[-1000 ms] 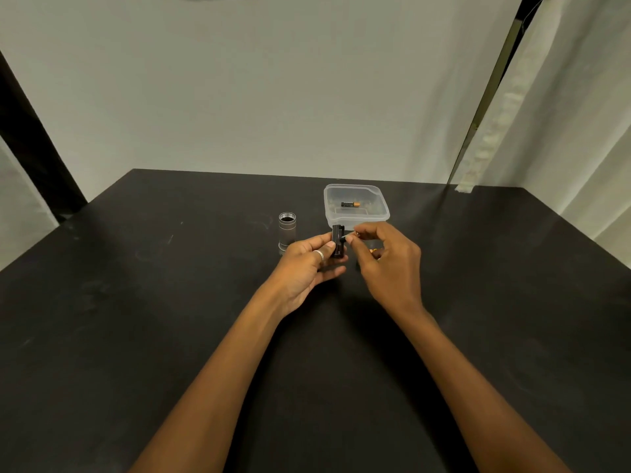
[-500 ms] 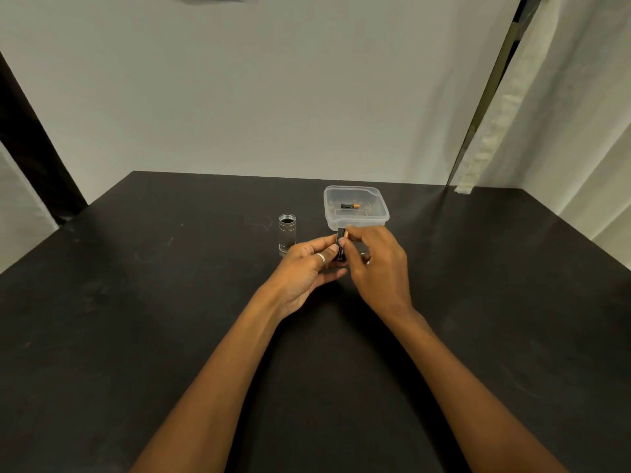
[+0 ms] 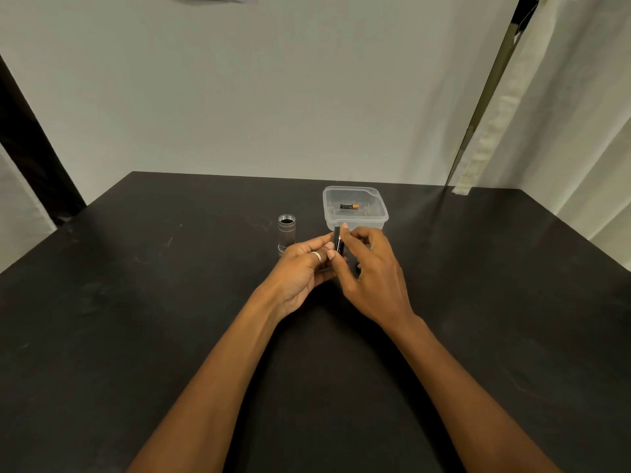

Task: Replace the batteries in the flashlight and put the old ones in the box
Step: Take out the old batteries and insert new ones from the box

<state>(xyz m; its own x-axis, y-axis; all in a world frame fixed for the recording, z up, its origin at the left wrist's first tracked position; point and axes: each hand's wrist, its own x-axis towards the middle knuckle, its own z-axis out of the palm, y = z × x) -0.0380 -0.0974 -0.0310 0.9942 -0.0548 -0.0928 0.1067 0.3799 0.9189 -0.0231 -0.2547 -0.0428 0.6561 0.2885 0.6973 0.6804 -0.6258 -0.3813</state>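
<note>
My left hand (image 3: 300, 271) grips a small black battery holder (image 3: 338, 240) upright, just in front of the box. My right hand (image 3: 375, 278) pinches the holder's top from the right, index fingertip on its upper end; whether a battery is under those fingers is hidden. The silver flashlight body (image 3: 286, 233) stands upright and open-ended on the table, left of my hands. A clear plastic box (image 3: 383, 213) sits behind my hands with one black-and-orange battery (image 3: 349, 206) lying in it.
Everything rests on a black table (image 3: 136, 336). A pale wall runs behind the table's far edge, and light curtains hang at the right.
My right hand has closed in from the right onto the top of the holder. The left hand and holder have stayed nearly still.
</note>
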